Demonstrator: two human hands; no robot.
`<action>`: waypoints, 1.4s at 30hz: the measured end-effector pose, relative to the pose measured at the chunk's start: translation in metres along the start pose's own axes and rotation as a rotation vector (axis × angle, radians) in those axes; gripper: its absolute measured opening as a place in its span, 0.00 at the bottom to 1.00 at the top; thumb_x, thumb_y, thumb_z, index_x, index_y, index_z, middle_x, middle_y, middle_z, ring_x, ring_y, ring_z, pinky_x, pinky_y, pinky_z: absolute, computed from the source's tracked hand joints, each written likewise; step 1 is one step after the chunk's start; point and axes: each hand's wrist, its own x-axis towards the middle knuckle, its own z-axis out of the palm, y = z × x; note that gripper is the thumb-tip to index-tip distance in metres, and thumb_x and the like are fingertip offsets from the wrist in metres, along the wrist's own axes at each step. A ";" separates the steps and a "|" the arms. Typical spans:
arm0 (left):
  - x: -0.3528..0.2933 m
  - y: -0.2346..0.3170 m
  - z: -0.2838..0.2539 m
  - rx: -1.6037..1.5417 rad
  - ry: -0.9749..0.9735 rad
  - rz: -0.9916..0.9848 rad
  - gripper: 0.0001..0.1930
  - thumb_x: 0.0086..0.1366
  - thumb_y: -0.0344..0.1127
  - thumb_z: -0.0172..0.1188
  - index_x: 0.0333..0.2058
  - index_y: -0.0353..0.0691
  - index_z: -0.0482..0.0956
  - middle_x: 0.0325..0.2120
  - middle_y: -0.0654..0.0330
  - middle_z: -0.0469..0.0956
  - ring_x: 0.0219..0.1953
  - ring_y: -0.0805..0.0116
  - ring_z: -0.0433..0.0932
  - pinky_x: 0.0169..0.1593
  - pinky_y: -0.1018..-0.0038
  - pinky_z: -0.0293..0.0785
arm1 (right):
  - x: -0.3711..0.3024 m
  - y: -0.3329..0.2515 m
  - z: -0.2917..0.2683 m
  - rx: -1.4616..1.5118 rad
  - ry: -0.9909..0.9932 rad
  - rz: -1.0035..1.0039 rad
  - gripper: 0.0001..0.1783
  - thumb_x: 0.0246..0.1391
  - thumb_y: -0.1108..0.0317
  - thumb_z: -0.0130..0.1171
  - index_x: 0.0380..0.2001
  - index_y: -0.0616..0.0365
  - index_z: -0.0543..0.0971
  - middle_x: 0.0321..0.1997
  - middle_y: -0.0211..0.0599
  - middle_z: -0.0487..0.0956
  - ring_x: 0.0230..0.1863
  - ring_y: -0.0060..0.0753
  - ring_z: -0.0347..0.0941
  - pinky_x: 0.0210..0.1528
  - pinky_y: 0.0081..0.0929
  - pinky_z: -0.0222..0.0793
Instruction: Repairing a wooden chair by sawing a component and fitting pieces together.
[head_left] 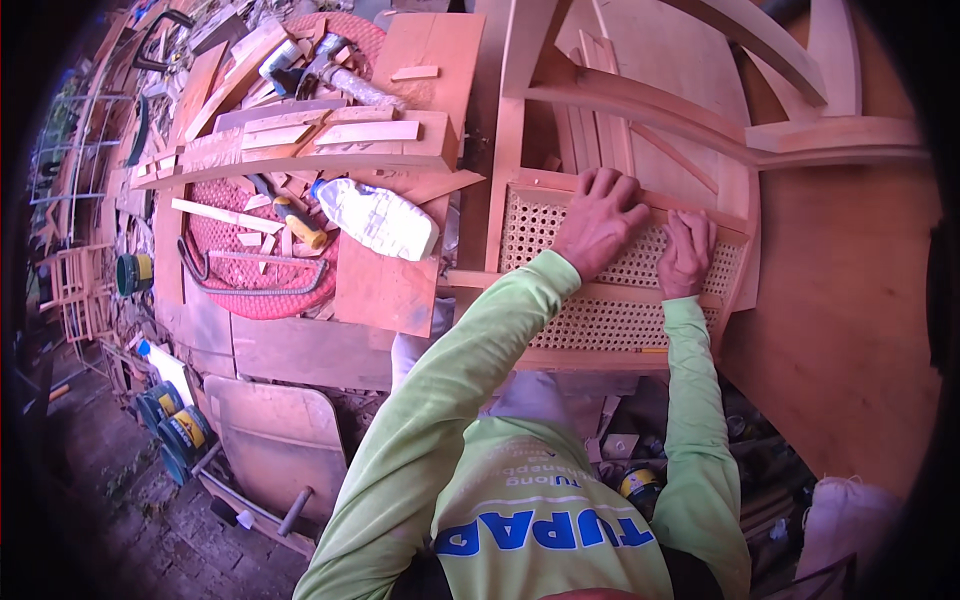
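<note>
A wooden chair frame lies on the worktable, with woven cane webbing set in its panel. My left hand rests over the panel's upper rail, its fingers bent and pressed down at the edge of the cane. Close by on the right, my right hand has its fingers drawn together against the cane near the same rail. Whatever lies under either hand's fingertips is hidden. Below a crossbar, a second strip of cane shows, with a thin yellow pencil-like stick at its lower edge.
Left of the frame are a white plastic bottle, a yellow-handled tool, a hammer and a hacksaw-like frame. Wood offcuts lie among them on a red woven seat. Brown board spreads at right.
</note>
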 end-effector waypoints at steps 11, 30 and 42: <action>0.003 -0.002 0.005 0.066 0.020 0.021 0.16 0.63 0.35 0.68 0.49 0.50 0.89 0.48 0.60 0.82 0.52 0.51 0.77 0.61 0.54 0.70 | -0.001 -0.006 0.010 0.074 0.050 0.171 0.14 0.51 0.80 0.66 0.43 0.63 0.87 0.44 0.41 0.80 0.51 0.56 0.76 0.63 0.53 0.72; -0.017 0.051 -0.033 0.106 -0.031 -0.031 0.21 0.68 0.30 0.68 0.59 0.43 0.81 0.51 0.51 0.78 0.54 0.45 0.75 0.59 0.49 0.73 | -0.008 0.008 0.020 0.197 0.026 0.141 0.05 0.51 0.77 0.65 0.30 0.55 0.82 0.42 0.38 0.76 0.49 0.49 0.73 0.50 0.48 0.70; -0.188 0.121 -0.082 -0.135 -0.202 -0.369 0.15 0.70 0.24 0.64 0.54 0.37 0.82 0.45 0.49 0.81 0.47 0.45 0.80 0.51 0.53 0.78 | 0.007 0.040 0.003 0.114 -0.105 -0.077 0.09 0.52 0.71 0.75 0.34 0.53 0.83 0.40 0.31 0.76 0.47 0.43 0.75 0.49 0.45 0.70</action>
